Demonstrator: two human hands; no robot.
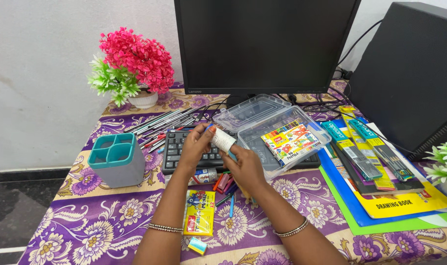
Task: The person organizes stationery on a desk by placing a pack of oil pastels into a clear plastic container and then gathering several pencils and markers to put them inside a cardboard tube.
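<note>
So, L to R w/ black keyboard point(191, 149) as ref: teal-topped grey plastic pen holder point(116, 159) sits left of it. Left hand point(196, 145) and right hand point(245, 169) both grip white cylindrical tube point(223, 139) over keyboard. Clear plastic box point(275, 135) lies on keyboard's right end.

Brightness: bright, even daylight over the purple floral tablecloth point(110, 216).
Shadows: soft and short; a faint one lies under the forearms, in front of the black flat computer monitor point(265, 44).
Glare: pale sheen on the clear plastic hinged box point(262, 120) just below the monitor; the monitor's screen is dark and matte.
Focus: sharp across the middle, colours vivid.
Edges: mild wide-angle stretch right of the monitor, at the black speaker cabinet point(410, 73).
</note>
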